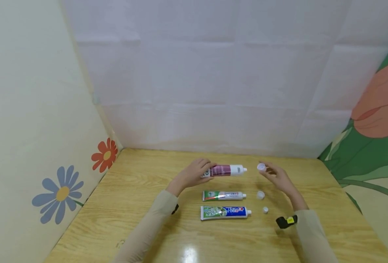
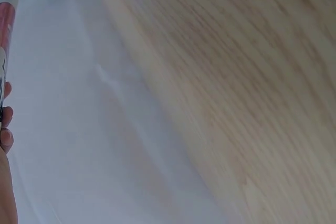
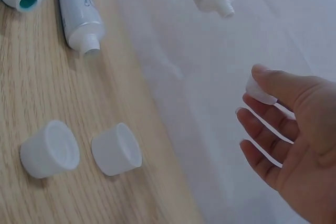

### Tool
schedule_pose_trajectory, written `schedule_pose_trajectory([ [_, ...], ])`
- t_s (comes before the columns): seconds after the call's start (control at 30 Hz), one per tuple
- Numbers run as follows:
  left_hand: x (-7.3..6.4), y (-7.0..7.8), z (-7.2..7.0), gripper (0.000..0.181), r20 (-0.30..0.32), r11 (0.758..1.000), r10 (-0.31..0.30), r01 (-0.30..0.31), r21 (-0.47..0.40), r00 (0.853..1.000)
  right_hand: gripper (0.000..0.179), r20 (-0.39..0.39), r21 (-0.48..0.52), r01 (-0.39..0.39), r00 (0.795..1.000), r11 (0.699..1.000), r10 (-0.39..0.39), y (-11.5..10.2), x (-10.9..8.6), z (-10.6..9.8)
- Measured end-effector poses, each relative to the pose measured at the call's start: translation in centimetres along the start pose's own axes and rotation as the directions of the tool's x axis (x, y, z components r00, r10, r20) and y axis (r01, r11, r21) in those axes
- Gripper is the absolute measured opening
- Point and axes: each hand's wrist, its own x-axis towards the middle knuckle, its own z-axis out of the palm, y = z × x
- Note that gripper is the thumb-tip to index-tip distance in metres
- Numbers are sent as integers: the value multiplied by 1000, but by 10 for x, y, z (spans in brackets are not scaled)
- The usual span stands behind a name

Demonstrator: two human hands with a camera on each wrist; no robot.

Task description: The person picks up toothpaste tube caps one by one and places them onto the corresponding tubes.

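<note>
My left hand [image 1: 194, 174] grips the flat end of a purple and white toothpaste tube [image 1: 222, 170], its bare nozzle pointing right. In the left wrist view only a strip of that tube [image 2: 6, 30] shows at the left edge. Just right of the nozzle, apart from it, my right hand [image 1: 279, 179] pinches a white cap [image 1: 261, 167] between thumb and fingertips. The right wrist view has this cap [image 3: 261, 92] under the thumb, the other fingers loosely bent. Nearer lie a green and white toothpaste tube [image 1: 224, 195] and a blue and green toothpaste tube [image 1: 226, 212], both uncapped.
Two more white caps stand on the wooden table [image 1: 121, 204]: a larger-looking cap [image 1: 261, 195] by the green and white tube, a smaller-looking cap [image 1: 265, 210] by the blue and green one. A white sheet [image 1: 187, 80] hangs behind the table; painted walls flank it.
</note>
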Motion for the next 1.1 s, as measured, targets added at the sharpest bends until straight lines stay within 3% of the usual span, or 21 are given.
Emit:
schedule_pose_trajectory([
  [0.2, -1, -2, -1, 56, -64, 998, 52, -50, 32, 997, 44, -20, -77, 90, 996, 993, -92, 16, 3, -1],
  [0.4, 1, -2, -4, 60, -113, 997, 63, -56, 60, 992, 49, -43, -57, 127, 991, 990, -130, 16, 5, -2],
  [0.57, 1, -1, -9, 60, -146, 996, 68, -58, 73, 987, 55, -57, 5, 92, 994, 996, -92, -8, 2, -4],
  [0.67, 2, 0, -13, 59, -176, 993, 91, -76, 89, 980, 47, -67, 38, 57, 996, 998, -54, -21, 0, -6],
  [0.9, 9, 1, -23, 59, -225, 984, 134, -103, 147, 965, 34, -77, 7, 15, 997, 1000, -15, -3, 4, -3],
  [1.1, 12, 3, -29, 62, -251, 979, 144, -100, 180, 957, 33, -77, 21, 21, 997, 1000, -20, -12, 4, -4],
])
